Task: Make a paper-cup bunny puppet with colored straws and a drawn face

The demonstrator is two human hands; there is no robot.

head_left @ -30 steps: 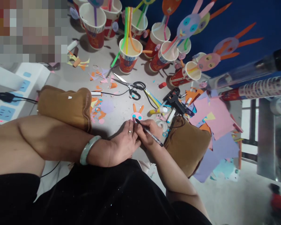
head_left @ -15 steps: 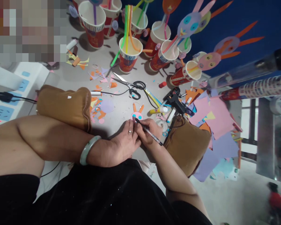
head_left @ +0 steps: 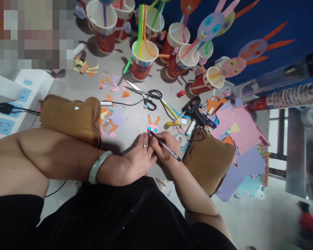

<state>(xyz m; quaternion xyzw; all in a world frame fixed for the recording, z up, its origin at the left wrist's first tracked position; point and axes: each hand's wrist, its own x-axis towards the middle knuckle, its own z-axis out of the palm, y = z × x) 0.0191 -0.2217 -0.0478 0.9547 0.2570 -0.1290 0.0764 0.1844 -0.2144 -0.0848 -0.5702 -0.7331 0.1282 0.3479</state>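
Observation:
A small pink paper rabbit face (head_left: 152, 127) with orange ears and blue eyes lies on the grey table, its lower part hidden by my hands. My right hand (head_left: 167, 145) is closed around a black-and-clear pen (head_left: 169, 151), whose tip points down at the face. From the left, my left hand (head_left: 139, 156) holds the lower edge of the face against the table, fingers close together and touching my right hand. Above the face are black-handled scissors (head_left: 145, 95). A yellow marker (head_left: 176, 122) and a black glue gun (head_left: 196, 110) lie to the right.
Red paper cups (head_left: 144, 62) with straws and paper animal faces line the back. Brown cushions flank my arms, left (head_left: 70, 118) and right (head_left: 210, 161). Paper scraps (head_left: 118, 116) litter the table; coloured sheets (head_left: 243, 128) pile at right. A power strip (head_left: 21, 100) stands far left.
Nearly nothing differs. Both hands, the pen and the rabbit face keep their places, and the view has shifted very slightly.

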